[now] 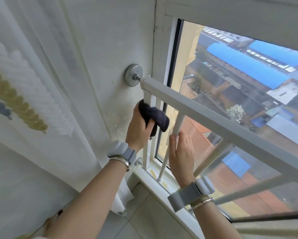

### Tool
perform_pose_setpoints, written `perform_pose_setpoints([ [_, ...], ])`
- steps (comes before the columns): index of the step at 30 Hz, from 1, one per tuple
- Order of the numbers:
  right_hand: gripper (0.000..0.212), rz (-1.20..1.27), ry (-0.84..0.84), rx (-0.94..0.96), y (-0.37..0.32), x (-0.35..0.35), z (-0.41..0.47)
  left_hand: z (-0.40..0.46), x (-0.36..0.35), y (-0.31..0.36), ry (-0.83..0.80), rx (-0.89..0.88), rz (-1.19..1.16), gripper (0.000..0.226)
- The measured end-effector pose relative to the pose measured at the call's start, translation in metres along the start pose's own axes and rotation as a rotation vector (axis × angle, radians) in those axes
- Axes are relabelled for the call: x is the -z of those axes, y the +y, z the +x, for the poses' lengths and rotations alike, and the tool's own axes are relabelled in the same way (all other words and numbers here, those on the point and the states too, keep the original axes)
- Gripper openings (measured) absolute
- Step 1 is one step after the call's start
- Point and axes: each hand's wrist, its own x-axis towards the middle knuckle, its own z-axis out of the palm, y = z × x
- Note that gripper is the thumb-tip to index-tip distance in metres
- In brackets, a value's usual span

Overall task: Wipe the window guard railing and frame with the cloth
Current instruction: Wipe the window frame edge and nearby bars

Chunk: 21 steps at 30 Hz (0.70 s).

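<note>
A white window guard railing runs across the window, with a square top rail and round upright bars. My left hand grips a dark cloth and presses it against the railing's square end post, just below the top rail. My right hand holds the first round bar beside it, fingers curled round the bar. The white window frame stands behind the end post.
A round metal wall mount fixes the top rail to the white wall, and a smaller mount sits near the sill. A sheer curtain hangs at the left. The white sill runs below the bars. Both wrists wear grey bands.
</note>
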Motion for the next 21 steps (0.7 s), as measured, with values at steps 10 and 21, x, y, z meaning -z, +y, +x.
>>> perform_pose_setpoints([
  [10,0.052,0.04,0.098,0.051,0.047,-0.047,-0.026,0.004,-0.032,-0.049,0.157,-0.11,0.172,0.053],
  [21,0.047,0.181,0.209,0.094,0.135,-0.135,-0.082,-0.029,-0.088,-0.156,0.229,-0.217,0.168,0.061],
])
